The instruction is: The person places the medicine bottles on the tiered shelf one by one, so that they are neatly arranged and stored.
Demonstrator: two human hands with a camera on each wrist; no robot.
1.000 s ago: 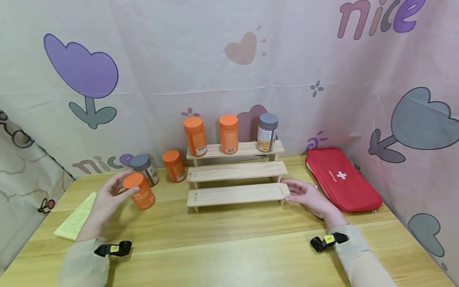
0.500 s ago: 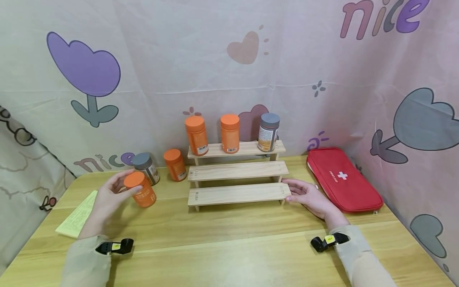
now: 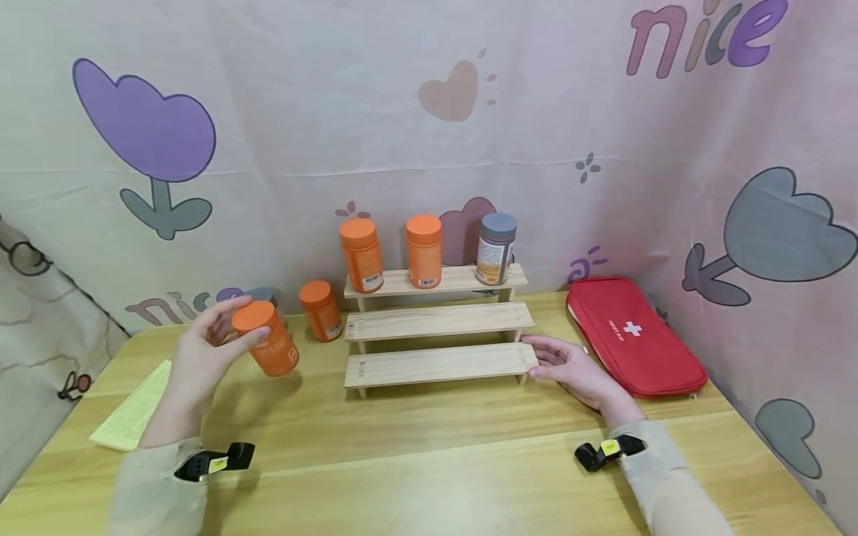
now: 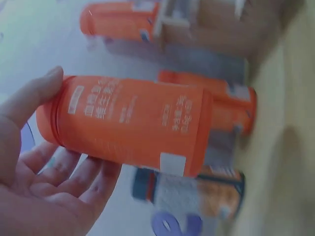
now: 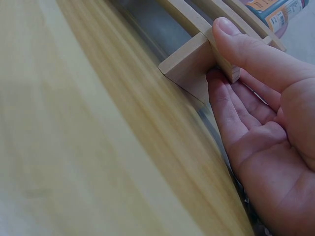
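Note:
My left hand (image 3: pixel 204 357) grips an orange supplement bottle (image 3: pixel 273 350) by its lid end, thumb on the near side. The bottle (image 4: pixel 133 123) is tilted and above the table, its white lettering turned to the left wrist camera. My right hand (image 3: pixel 570 370) pinches the right end of the lowest step of a three-step wooden display rack (image 3: pixel 439 365). In the right wrist view the thumb lies on top of that step (image 5: pixel 216 54) and the fingers are under it. Two orange bottles (image 3: pixel 424 251) and a grey-lidded bottle (image 3: pixel 496 249) stand on the top step.
Left of the rack another orange bottle (image 3: pixel 320 311) stands on the table (image 3: pixel 415 476). A grey-lidded bottle (image 3: pixel 261 295) is mostly hidden behind the held one. A yellow notepad (image 3: pixel 137 409) lies at far left, a red first-aid pouch (image 3: pixel 637 342) at right. A printed curtain hangs behind.
My left hand has raised the orange bottle off the table and shifted it slightly right, tilting it and covering more of the grey-lidded bottle. The right hand keeps its hold on the rack.

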